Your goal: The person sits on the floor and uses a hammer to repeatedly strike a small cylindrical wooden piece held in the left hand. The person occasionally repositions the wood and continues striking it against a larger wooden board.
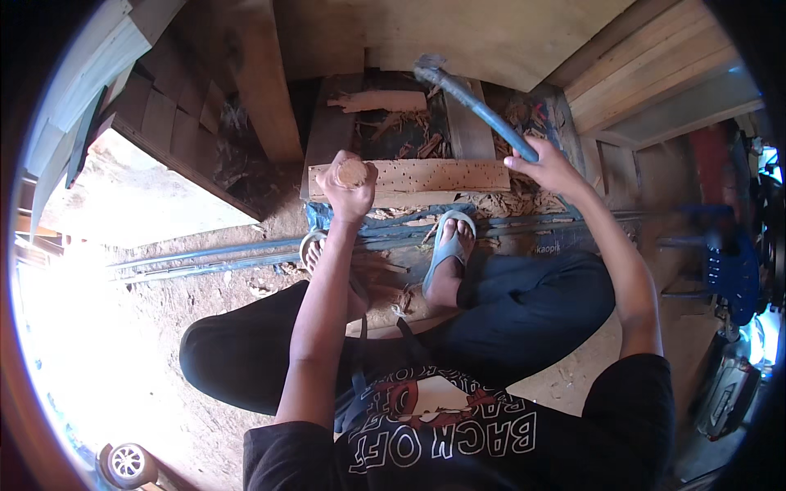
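Head view: left hand [350,196] clenched round round-ended wooden handle [352,173], right hand [553,173] round blue-shafted hammer [481,109]; tan board [442,176] dark-speckled

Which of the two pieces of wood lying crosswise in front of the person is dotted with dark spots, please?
The longer, nearer board, partly hidden by the left hand. Dark spots dot its face; the shorter piece beyond it shows none.
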`<state>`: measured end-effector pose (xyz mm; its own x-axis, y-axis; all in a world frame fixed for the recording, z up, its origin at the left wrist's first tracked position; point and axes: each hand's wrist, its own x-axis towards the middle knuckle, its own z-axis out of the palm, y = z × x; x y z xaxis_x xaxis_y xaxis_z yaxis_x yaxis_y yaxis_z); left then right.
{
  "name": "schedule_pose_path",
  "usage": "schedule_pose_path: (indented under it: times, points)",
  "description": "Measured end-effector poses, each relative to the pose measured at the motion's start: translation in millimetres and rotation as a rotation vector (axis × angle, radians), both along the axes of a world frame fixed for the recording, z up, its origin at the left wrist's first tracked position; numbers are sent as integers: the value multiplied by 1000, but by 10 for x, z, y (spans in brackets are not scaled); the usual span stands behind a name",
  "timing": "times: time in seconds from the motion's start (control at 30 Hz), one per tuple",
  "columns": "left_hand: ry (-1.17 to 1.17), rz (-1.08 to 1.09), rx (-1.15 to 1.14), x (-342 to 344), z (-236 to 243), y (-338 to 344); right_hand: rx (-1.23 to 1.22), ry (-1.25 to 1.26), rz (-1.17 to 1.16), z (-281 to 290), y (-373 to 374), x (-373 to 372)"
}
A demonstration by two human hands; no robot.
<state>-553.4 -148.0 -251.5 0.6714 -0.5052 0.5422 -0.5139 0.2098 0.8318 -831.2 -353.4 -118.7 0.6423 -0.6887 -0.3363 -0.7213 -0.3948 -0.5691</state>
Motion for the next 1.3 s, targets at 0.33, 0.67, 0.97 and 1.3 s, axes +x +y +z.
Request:
schedule_pose_path:
  times: [0.33,0.67,0.97,1.3]
  points:
    - [504,-34,-89,282,-178,-3,103,-112,261,49,248,337]
    - [255,-45,0,215,-20,-96,58,21,314,312,543,385]
    - [202,-6,25,155,46,-87,201,-152,140,639,716,302]
    - [154,22,10,218,-62,-108,139,-82,181,607,707,326]
